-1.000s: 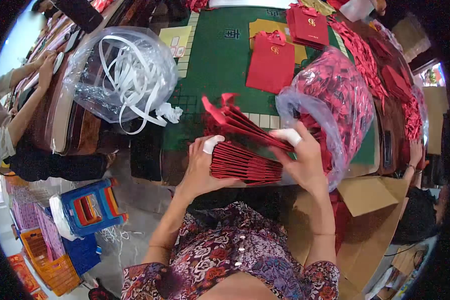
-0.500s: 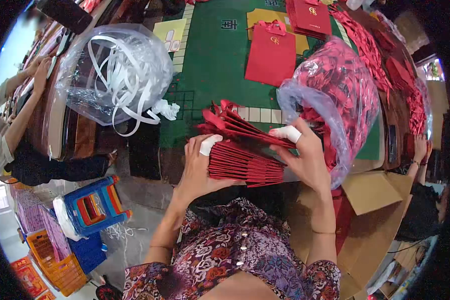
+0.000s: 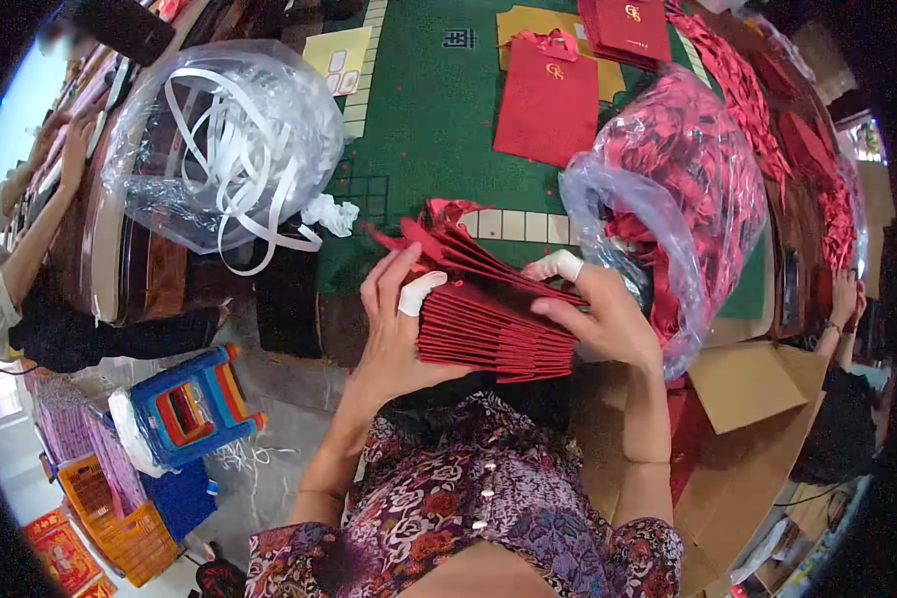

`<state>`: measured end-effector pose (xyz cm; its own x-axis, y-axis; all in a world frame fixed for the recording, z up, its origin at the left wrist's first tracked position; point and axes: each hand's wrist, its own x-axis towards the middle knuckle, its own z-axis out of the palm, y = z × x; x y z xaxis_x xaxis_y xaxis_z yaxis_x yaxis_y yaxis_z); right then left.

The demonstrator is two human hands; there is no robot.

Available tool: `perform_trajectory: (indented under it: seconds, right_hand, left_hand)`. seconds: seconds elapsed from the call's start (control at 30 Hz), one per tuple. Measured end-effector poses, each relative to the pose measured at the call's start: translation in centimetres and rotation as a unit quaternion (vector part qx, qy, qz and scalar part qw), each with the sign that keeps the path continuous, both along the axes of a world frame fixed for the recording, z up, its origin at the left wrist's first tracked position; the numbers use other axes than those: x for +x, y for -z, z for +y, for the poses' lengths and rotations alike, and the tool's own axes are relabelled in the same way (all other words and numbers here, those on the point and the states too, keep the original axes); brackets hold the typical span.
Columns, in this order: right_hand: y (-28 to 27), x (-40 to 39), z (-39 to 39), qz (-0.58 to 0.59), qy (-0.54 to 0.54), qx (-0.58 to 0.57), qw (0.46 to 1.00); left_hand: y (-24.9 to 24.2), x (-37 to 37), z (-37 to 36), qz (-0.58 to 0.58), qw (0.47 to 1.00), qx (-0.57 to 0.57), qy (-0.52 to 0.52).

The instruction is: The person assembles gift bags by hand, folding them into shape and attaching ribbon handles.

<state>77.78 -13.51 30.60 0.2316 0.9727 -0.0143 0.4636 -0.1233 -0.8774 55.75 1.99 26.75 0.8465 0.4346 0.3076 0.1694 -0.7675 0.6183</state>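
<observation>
A thick stack of flat red paper gift bags is held above the table's near edge, its folded edges facing me. My left hand is closed around the stack's left side, a finger with a white wrap resting on top. My right hand grips the right ends of the upper bags between thumb and a white-wrapped finger. Those upper bags are fanned apart from the lower ones, and red ribbon handles stick out at their far left end. Part of the bags is hidden behind my fingers.
Clear plastic bags hold white ribbon at left and red ribbons at right. A red gift bag lies on the green table. An open cardboard box stands lower right, coloured stools lower left. Other people's arms show at both sides.
The view has shifted slightly. My left fingers have lifted towards the ribbon handles, and my right thumb has moved further in over the fanned bags. Both hands still hold the stack.
</observation>
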Motion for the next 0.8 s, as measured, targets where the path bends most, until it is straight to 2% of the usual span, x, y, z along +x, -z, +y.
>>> perform_trajectory:
  seconds: [0.07, 0.13, 0.17, 0.2, 0.3, 0.37, 0.4, 0.47, 0.6, 0.63, 0.67, 0.73, 0.8]
  right_hand:
    - [0.0, 0.5, -0.2, 0.014, -0.037, -0.014, 0.999]
    - [0.4, 0.7, -0.3, 0.07, -0.074, -0.026, 0.994]
    - [0.7, 0.8, -0.4, 0.06, -0.104, -0.021, 0.993]
    - [0.9, 0.7, -0.4, 0.06, -0.104, -0.021, 0.993]
    - [1.9, -0.5, -0.6, 0.197, -0.063, -0.019, 0.978]
    - [1.8, -1.0, -0.6, 0.199, -0.042, -0.019, 0.979]
    - [1.8, -1.2, -0.6, 0.201, -0.022, -0.018, 0.979]
    - [1.8, -1.1, -0.5, 0.193, -0.019, -0.019, 0.981]
    - [2.2, -0.9, -0.4, 0.156, -0.017, 0.013, 0.988]
    - [1.4, -1.2, -0.4, 0.217, 0.003, -0.039, 0.975]
    - [1.6, -1.1, -0.4, 0.216, 0.004, -0.039, 0.976]
    - [2.3, -0.6, -0.4, 0.179, -0.057, -0.024, 0.982]
    - [3.1, 0.0, 0.0, 0.197, -0.09, -0.036, 0.976]
  left_hand:
    - [0.1, 0.1, 0.2, -0.005, 1.0, 0.011, -0.004]
    - [0.9, 0.2, 0.6, -0.021, 0.996, -0.066, 0.049]
    - [1.3, 0.2, 0.6, -0.025, 0.995, -0.077, 0.053]
    - [1.7, 0.2, 0.6, -0.025, 0.995, -0.078, 0.053]
    - [2.8, -0.4, 0.6, -0.025, 0.988, -0.134, 0.069]
    - [3.0, -0.9, 0.3, 0.026, 0.975, -0.216, 0.041]
    - [3.2, -0.7, 0.1, 0.026, 0.975, -0.218, 0.042]
    - [2.1, 0.4, -0.2, -0.07, 0.969, -0.231, 0.046]
    - [0.9, 1.0, 0.2, 0.007, 0.986, -0.156, 0.058]
    - [1.3, 1.2, 0.4, -0.007, 0.981, -0.179, 0.068]
    - [1.3, 1.2, 0.5, -0.007, 0.981, -0.179, 0.07]
    - [1.1, 1.3, 0.7, -0.012, 0.982, -0.166, 0.086]
    - [1.3, 1.1, 0.5, -0.001, 0.981, -0.18, 0.072]
